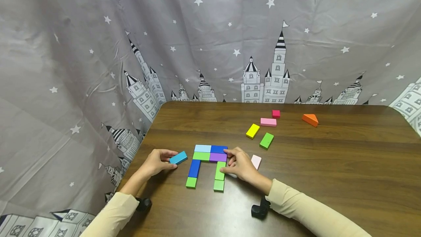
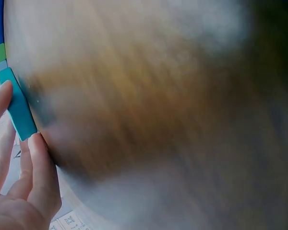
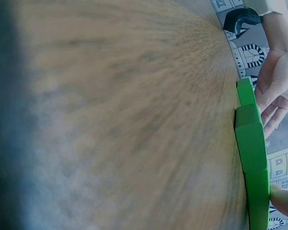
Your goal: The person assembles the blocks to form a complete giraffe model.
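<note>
Left hand [image 1: 156,163] pinches cyan block [image 1: 178,157], left of the arch [image 1: 203,156]; right hand [image 1: 242,164] touches its right side, thumb and finger apart. I'd watch that thumb (nothing looks fastened): a sideways push could skew the arch.

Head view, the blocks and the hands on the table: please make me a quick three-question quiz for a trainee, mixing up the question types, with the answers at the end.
1. Short answer: which hand holds the teal-blue block?
2. True or false: in the head view, the orange triangular block lies to the right of the yellow block.
3. Fill the gap: in the head view, the block directly to the left of the purple block is coloured ____.

Key:
1. The left hand.
2. True.
3. Green.
</note>
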Demonstrator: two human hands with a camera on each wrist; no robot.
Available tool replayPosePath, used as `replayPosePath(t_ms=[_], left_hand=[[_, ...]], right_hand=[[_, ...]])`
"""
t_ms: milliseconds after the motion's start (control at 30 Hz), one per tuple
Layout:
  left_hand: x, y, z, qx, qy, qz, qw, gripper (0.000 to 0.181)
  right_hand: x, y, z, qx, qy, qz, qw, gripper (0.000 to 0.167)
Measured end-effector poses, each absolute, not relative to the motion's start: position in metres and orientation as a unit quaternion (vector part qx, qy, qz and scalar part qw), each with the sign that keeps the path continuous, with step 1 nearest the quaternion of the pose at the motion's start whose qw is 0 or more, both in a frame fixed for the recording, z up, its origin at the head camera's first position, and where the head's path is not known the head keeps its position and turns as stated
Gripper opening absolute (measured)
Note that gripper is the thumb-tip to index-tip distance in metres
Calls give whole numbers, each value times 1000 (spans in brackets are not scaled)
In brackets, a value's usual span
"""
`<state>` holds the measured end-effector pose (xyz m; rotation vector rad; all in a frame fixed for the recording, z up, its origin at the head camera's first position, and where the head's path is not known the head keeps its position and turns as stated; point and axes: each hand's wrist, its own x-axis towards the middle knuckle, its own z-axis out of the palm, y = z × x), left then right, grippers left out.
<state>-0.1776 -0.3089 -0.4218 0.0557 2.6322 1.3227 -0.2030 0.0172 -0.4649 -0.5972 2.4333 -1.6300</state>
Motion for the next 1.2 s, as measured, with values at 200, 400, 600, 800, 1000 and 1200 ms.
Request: replayPosePath(t_ms=[200,400,600,800,1000,1200], left_hand=[[-176,-307,-421,14,890,445,96,40],[-177,-303,-422,3,889,448,91,38],[-181,-297,-422,-26,904,419,79,36],[-185,-290,-421,-36,907,413,75,35],[-188,-285,-422,-52,906,414,78,35],[-190,-283,-424,-52,906,412,79,34]], right_hand=[[-203,17,-465,-199,810,-545,77,67],[-203,18,-466,-199,813,-542,75,67],[-203,18,-466,-202,814,-540,75,66],[-204,18,-465,-196,816,-539,77,66],[-204,18,-465,-199,813,-542,74,66],[-204,18,-467,-202,811,-543,75,66]])
